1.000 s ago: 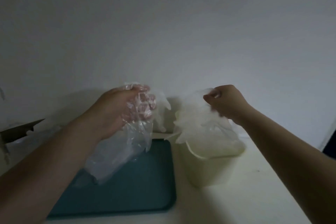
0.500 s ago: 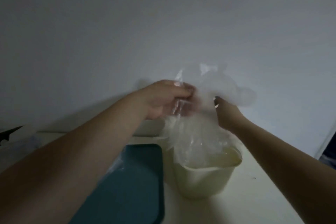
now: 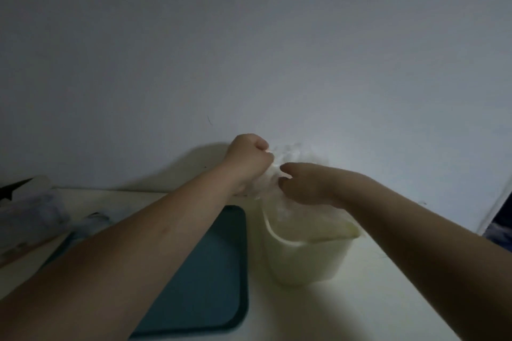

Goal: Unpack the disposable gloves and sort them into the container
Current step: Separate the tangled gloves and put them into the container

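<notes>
Gloves (image 3: 288, 153): crumpled bunch of thin clear film, between both hands, just above the container (image 3: 304, 260), lower part trailing inside.
Left hand (image 3: 248, 159): fist clenched round the bunch.
Right hand (image 3: 304, 184): fingers curled, pinching the film.
Handling: likely very light, limp, slippery, clingy; easily torn.
Hold: best at the bunched middle with 2 hands, pressing down gently.
Beside: teal tray (image 3: 210, 279), left of the container.

A plain grey-white wall (image 3: 249, 36) fills the view behind the fingers (image 3: 260, 147), dimly lit. A soft shadow (image 3: 205, 158) lies on it just left of them. Below, a pale cream surface (image 3: 346, 307) meets the wall.
</notes>
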`<state>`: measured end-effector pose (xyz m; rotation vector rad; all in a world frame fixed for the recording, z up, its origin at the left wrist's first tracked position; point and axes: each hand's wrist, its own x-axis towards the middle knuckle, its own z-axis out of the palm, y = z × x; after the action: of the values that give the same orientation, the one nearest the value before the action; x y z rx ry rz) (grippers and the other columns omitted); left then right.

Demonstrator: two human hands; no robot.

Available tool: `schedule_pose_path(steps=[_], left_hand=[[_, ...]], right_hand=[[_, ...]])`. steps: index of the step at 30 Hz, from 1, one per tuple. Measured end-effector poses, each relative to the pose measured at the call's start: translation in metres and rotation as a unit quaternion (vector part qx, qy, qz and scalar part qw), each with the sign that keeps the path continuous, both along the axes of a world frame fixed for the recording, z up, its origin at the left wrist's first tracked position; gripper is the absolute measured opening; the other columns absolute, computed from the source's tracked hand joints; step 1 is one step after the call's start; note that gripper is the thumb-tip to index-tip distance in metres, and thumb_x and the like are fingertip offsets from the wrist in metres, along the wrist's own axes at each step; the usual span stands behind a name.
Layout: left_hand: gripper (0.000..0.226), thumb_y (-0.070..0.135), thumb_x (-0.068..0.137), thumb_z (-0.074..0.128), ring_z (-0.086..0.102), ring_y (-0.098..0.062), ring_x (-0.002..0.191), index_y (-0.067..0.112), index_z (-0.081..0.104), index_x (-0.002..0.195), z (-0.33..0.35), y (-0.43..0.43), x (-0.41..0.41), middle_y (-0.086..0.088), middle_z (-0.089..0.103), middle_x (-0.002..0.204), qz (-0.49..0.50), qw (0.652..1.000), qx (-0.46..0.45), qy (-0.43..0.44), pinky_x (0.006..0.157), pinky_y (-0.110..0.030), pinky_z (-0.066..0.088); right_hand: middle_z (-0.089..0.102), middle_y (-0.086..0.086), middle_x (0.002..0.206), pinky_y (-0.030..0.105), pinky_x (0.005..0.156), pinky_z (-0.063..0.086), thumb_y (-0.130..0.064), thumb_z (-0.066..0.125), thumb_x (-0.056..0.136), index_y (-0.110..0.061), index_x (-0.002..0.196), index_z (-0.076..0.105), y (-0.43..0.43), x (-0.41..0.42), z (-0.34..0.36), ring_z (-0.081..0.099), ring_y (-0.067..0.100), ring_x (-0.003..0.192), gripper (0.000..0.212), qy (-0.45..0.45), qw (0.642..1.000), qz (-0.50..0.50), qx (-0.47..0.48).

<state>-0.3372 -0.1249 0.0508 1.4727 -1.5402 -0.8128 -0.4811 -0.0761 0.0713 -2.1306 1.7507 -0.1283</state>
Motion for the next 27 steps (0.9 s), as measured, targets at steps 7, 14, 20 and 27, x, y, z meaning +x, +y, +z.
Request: schedule_pose_path(steps=[7, 14, 20, 27], left_hand=[[0.023, 0.012, 0.092, 0.071, 0.069, -0.017, 0.104, 0.023, 0.072, 0.112, -0.006, 0.03, 0.055, 0.003, 0.072, 0.108, 0.015, 0.999, -0.03, 0.011, 0.1, -0.037, 0.057], [0.012, 0.016, 0.091, 0.076, 0.072, -0.016, 0.095, 0.023, 0.074, 0.101, -0.018, 0.062, 0.103, 0.001, 0.075, 0.1, 0.016, 1.0, -0.027, -0.003, 0.09, -0.03, 0.058], [0.003, 0.034, 0.087, 0.07, 0.069, -0.016, 0.096, 0.033, 0.071, 0.09, -0.059, 0.087, 0.168, 0.009, 0.072, 0.1, 0.006, 0.959, -0.055, -0.277, 0.085, -0.027, 0.05], [0.019, 0.036, 0.091, 0.067, 0.068, -0.018, 0.101, 0.028, 0.069, 0.108, -0.113, 0.094, 0.216, 0.005, 0.07, 0.115, 0.003, 0.937, 0.026, -0.347, 0.081, -0.031, 0.055]], right_hand=[[0.047, 0.004, 0.155, 0.046, 0.113, 0.041, -0.049, 0.05, 0.102, -0.039, 0.157, 0.034, -0.02, 0.02, -0.046, 0.05, 0.029, 0.135, 0.059, 0.133, 0.988, 0.05, 0.058], [0.052, 0.006, 0.151, 0.04, 0.112, 0.042, -0.035, 0.055, 0.102, -0.022, 0.154, 0.045, -0.003, 0.029, -0.027, 0.052, 0.028, 0.135, 0.054, 0.203, 0.978, 0.043, 0.019], [0.062, 0.0, 0.095, 0.035, 0.077, 0.051, -0.018, 0.054, 0.093, -0.016, 0.096, 0.06, 0.031, 0.074, 0.017, 0.065, 0.024, 0.088, 0.007, 0.142, 0.971, 0.014, -0.191], [0.068, 0.001, 0.124, 0.041, 0.098, 0.055, -0.015, 0.053, 0.09, -0.023, 0.121, 0.07, 0.03, 0.164, -0.037, 0.065, 0.026, 0.11, 0.037, -0.067, 0.987, 0.079, -0.12]])
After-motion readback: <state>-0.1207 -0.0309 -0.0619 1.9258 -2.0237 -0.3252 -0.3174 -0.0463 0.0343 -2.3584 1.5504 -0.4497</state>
